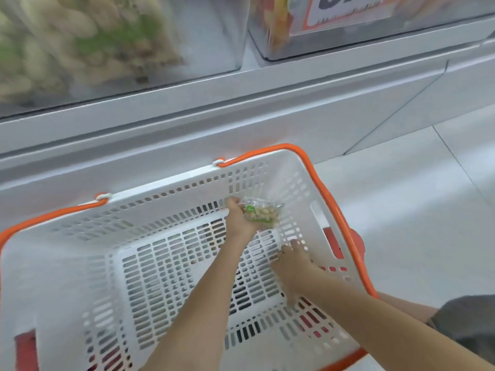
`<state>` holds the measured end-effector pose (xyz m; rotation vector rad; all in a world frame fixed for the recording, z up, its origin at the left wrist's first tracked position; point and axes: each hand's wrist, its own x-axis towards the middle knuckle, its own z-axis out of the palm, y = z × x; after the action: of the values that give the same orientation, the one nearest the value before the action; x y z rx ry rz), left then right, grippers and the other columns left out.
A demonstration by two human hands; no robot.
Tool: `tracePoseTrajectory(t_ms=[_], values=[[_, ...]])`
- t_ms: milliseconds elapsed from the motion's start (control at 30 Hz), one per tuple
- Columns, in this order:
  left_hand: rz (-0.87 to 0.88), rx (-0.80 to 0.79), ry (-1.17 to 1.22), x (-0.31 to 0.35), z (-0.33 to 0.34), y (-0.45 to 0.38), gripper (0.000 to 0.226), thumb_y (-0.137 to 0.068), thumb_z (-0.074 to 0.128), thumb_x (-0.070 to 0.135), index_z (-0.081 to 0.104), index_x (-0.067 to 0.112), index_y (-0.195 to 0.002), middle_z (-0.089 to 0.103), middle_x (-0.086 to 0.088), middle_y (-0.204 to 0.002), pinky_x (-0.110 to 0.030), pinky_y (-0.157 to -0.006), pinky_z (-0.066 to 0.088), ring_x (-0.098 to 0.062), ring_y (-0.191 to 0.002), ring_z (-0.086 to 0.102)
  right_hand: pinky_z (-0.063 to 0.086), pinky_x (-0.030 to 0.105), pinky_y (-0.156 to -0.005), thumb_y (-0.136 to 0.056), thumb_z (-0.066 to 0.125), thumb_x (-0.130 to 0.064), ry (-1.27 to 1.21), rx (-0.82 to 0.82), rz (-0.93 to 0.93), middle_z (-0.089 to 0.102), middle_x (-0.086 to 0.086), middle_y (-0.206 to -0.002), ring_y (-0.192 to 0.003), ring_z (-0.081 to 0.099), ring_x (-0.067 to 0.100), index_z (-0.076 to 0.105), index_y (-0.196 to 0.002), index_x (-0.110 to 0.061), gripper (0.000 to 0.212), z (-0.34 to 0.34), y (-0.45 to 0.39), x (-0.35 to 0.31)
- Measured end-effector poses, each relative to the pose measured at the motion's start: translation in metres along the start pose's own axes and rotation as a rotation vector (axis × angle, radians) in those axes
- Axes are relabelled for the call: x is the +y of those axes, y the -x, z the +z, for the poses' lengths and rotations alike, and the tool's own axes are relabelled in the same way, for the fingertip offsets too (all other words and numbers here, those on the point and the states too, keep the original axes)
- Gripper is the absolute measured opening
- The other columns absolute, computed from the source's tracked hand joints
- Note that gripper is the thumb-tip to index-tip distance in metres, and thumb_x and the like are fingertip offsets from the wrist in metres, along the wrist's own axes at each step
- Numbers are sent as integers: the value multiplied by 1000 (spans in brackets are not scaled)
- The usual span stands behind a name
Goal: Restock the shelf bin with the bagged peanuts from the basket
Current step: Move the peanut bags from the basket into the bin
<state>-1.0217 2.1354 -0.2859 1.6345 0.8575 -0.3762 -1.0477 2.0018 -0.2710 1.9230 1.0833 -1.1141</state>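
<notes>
Perforated white plastic basket (171, 183)

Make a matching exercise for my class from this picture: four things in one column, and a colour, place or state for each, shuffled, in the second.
Things
1. peanut bag
2. basket handle
3. right hand
4. shelf bin

Descriptions
A. orange
B. above the basket, holding pale bagged goods
C. gripped by the left hand
D. over the basket floor, holding nothing

Pairs: 1-C, 2-A, 3-D, 4-B
</notes>
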Motion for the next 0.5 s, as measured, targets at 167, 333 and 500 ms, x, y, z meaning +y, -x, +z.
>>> tracePoseTrajectory(t_ms=[167, 333, 500], values=[[7, 43, -45, -1, 18, 0, 69, -72, 80, 7, 31, 5, -121, 53, 0, -95, -18, -66, 41, -17, -86, 55, 21, 46, -111, -92, 56, -27, 36, 65, -32, 43, 13, -143, -133, 33, 31, 42, -139, -13, 51, 1, 1, 8], [62, -93, -145, -17, 7, 2, 23, -71, 78, 6, 57, 10, -78, 53, 4, -66, -5, -48, 36, -11, -67, 52, 24, 42, -111, -79, 71, -28, -121, 209, -96, 53, 8, -132, -126, 40, 27, 48, -131, -13, 59, 3, 14, 18], [-33, -201, -156, -8, -43, 14, 20, -76, 74, 27, 59, 15, -81, 60, 0, -70, -15, -51, 44, -5, -55, 56, 22, 48, -114, -75, 75, -31, -502, 406, -162, 32, -5, -148, -141, 19, 17, 43, -135, -37, 69, -15, 41, 25]])
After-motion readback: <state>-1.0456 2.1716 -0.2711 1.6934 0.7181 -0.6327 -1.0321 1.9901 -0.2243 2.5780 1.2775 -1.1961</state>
